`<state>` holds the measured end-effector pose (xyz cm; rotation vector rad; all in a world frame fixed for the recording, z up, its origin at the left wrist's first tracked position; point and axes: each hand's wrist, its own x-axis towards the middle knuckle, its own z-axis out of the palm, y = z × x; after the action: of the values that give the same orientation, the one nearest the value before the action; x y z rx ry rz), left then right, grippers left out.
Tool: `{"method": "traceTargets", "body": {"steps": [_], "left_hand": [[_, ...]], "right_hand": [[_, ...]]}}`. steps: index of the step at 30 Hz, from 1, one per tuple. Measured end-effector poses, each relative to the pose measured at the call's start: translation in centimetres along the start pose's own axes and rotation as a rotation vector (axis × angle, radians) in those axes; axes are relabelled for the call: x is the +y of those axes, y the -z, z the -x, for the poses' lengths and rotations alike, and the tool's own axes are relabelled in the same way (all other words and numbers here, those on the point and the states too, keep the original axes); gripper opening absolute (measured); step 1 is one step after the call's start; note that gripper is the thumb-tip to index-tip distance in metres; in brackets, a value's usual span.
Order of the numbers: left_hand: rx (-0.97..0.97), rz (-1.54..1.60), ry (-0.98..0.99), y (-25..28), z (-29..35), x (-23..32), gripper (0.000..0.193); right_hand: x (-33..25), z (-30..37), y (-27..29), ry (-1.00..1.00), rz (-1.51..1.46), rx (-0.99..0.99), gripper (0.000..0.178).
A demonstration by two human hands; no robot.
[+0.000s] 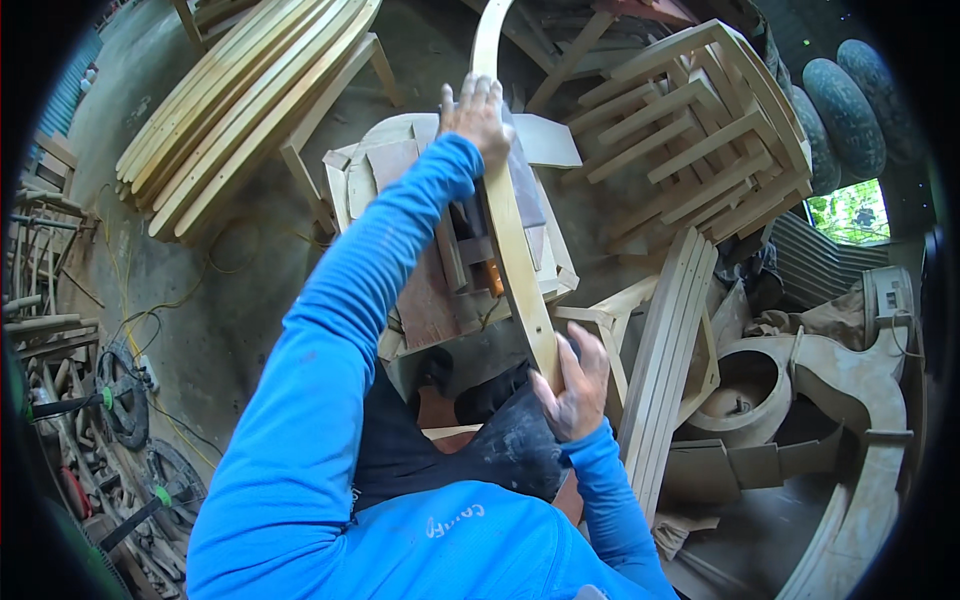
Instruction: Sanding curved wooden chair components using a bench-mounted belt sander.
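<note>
A long curved wooden slat point(512, 250) lies across a low wooden work stand point(415, 328) in front of me, running from the top of the view down toward my lap. My left hand point(478, 125) presses on its far part, fingers stretched along and over the wood, with the thumb out of sight. At the near end my right hand point(577, 385) grips the slat between thumb and fingers. Beneath the slat sits a grey, flat-topped part point(525, 185), mostly hidden, with a small orange piece point(495, 278) beside it.
Curved slats point(250, 105) are stacked at the far left. Wooden frames point(700, 140) pile up at the far right, and straight slats point(668, 360) lean close by my right arm. Beyond them stands a large machine point(850, 380). A yellow cord point(165, 300) trails over the floor at left.
</note>
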<state>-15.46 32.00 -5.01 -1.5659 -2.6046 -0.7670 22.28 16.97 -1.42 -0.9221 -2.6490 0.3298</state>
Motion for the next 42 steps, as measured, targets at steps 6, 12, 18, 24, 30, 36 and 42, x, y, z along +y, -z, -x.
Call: {"method": "traceTargets", "body": {"steps": [6, 12, 18, 24, 30, 36, 42], "left_hand": [[0.078, -0.028, -0.014, -0.4, -8.7, -4.8, 0.078], [0.089, 0.153, 0.016, -0.4, -14.8, -9.4, 0.08], [0.016, 0.217, 0.101, 1.3, -17.9, -9.4, 0.078], [-0.132, 0.232, 0.25, 3.7, -15.7, -8.3, 0.089], [-0.064, 0.226, 0.187, 3.3, -13.9, -7.6, 0.084], [0.097, 0.005, 0.236, 1.1, -12.8, -8.5, 0.08], [-0.06, -0.062, 0.189, 2.0, -3.1, -1.7, 0.083]], "right_hand": [[-0.8, -8.4, -3.2, 0.034, 0.186, 0.059, 0.063], [-1.3, -15.8, -5.2, 0.119, 0.275, 0.104, 0.059], [-2.1, -21.7, -7.6, 0.118, 0.278, 0.095, 0.059], [-2.8, -29.6, -10.7, 0.087, 0.256, 0.179, 0.056], [-3.5, -35.2, -12.0, 0.046, 0.262, 0.254, 0.058], [-3.7, -32.1, -12.5, 0.067, 0.236, 0.255, 0.062], [-1.6, -20.6, -8.8, 0.07, 0.217, 0.22, 0.065]]}}
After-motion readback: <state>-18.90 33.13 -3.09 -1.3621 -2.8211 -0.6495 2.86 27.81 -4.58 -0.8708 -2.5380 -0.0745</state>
